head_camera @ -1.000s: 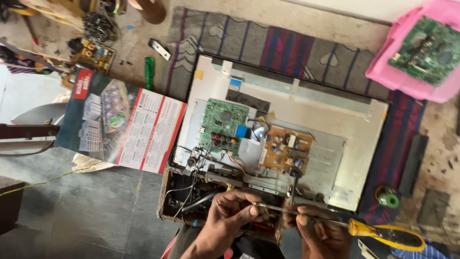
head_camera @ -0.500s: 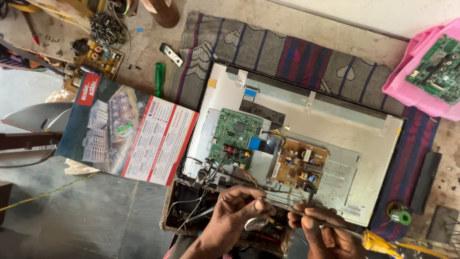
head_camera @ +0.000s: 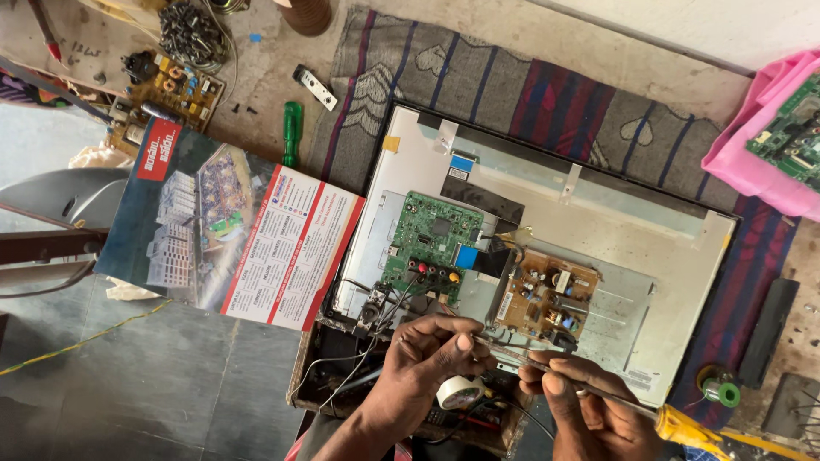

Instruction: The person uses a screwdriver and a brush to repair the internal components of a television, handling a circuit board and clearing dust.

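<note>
My left hand (head_camera: 427, 358) pinches the metal shaft of a long screwdriver near its tip, just below the green circuit board (head_camera: 431, 243). My right hand (head_camera: 589, 410) grips the same screwdriver (head_camera: 683, 423) further back, near its yellow handle at the lower right. A white roll of tape (head_camera: 459, 393) lies right under my left hand. Both hands hover over an open dark box of wires (head_camera: 342, 367) at the near edge of the opened flat-screen panel (head_camera: 615, 213), whose brown power board (head_camera: 547, 294) sits right of the green one.
A printed brochure (head_camera: 231, 226) lies left of the panel. A green-handled screwdriver (head_camera: 292, 132), a small brown circuit board (head_camera: 162, 90) and a pile of screws (head_camera: 190, 34) lie at upper left. A pink cloth with a green board (head_camera: 790, 128) is at right; a solder spool (head_camera: 724, 393) at lower right.
The view has shifted so the panel sits further right and lower. My hands stay on the screwdriver, and the white tape roll shows under my left hand.
</note>
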